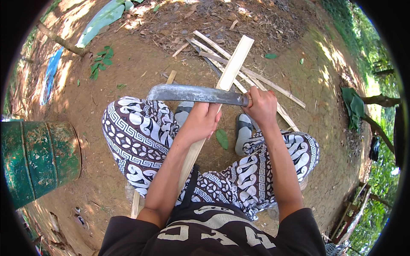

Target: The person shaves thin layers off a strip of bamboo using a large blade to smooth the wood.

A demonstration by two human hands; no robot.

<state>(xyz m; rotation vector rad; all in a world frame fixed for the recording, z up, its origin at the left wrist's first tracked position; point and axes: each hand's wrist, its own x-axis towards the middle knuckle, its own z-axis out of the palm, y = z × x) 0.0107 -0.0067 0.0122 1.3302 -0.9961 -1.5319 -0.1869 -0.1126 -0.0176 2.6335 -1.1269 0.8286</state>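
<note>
My left hand point(200, 121) is wrapped round a long pale wooden slat point(235, 62), which slants from my lap up and away to the right. In my right hand point(261, 106) is the handle of a machete point(192, 92). Its broad grey blade points left and lies across the slat, just beyond my left fingers. From this view I cannot tell whether the edge bites into the wood. The slat's near end runs under my left forearm, beside a dark strap on my patterned trousers.
Several split wood strips point(273, 85) lie crossed on the dirt ahead, close to my sandalled feet point(244, 134). At the left lies a rusty green drum point(40, 158). A leafy sprig point(101, 62) and a blue sheet point(52, 74) are farther off. Branches point(380, 100) stick in from the right.
</note>
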